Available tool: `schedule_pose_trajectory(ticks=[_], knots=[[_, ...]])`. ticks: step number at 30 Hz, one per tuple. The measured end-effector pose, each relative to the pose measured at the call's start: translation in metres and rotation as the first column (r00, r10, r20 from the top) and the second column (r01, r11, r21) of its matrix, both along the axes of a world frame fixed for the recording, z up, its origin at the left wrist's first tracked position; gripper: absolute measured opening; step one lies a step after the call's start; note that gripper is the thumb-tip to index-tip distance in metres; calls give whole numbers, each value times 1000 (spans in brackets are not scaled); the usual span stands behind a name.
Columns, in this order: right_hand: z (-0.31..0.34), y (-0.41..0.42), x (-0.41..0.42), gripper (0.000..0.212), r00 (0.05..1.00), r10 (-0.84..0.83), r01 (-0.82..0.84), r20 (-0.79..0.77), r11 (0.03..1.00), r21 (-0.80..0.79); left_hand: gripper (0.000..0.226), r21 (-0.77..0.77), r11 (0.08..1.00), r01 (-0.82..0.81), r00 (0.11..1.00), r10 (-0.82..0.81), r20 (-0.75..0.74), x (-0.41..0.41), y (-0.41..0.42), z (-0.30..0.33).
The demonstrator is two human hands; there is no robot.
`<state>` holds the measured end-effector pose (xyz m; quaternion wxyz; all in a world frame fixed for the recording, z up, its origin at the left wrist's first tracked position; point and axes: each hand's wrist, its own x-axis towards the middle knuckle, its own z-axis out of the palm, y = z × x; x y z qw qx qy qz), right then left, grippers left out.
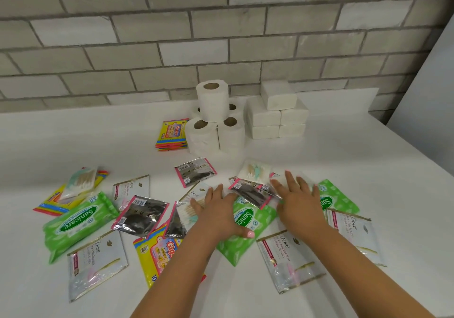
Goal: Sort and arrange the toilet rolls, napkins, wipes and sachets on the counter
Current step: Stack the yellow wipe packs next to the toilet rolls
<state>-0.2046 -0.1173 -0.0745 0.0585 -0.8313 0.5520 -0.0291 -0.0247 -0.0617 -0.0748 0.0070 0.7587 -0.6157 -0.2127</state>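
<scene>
Several white toilet rolls (213,111) stand stacked at the back of the white counter (356,160), with a pile of white napkin packs (277,111) to their right. A stack of colourful wipe packs (172,134) lies left of the rolls. Green wipe packs (78,222), silver Dove sachets (97,263) and black foil sachets (141,215) lie scattered across the front. My left hand (218,213) rests flat on a green wipe pack (245,234), fingers straight. My right hand (298,201) lies flat over a black sachet (250,192) and another green pack (336,197).
A grey brick wall (172,35) runs behind the counter. A pale panel (432,77) rises at the right edge. Cotton bud packets (81,181) lie among the scattered items at the left and centre.
</scene>
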Motion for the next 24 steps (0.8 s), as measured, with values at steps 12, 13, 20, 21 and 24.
schedule_pose_trajectory(ticks=[12,13,20,21,24], knots=[[-14,-3,0,51,992,87,-81,-92,994,69,111,29,999,-35,999,35,-25,19,6,2],[-14,-3,1,51,992,79,-73,-97,995,66,109,17,999,-49,998,49,-38,21,8,3],[-1,11,25,55,990,144,-144,7,989,34,83,-98,982,-163,986,158,-56,59,23,18],[1,14,30,57,987,160,-160,16,987,31,83,-106,978,-178,983,174,-52,66,27,21],[6,20,45,63,978,207,-207,38,978,15,82,-133,965,-224,975,223,-24,88,42,28]])
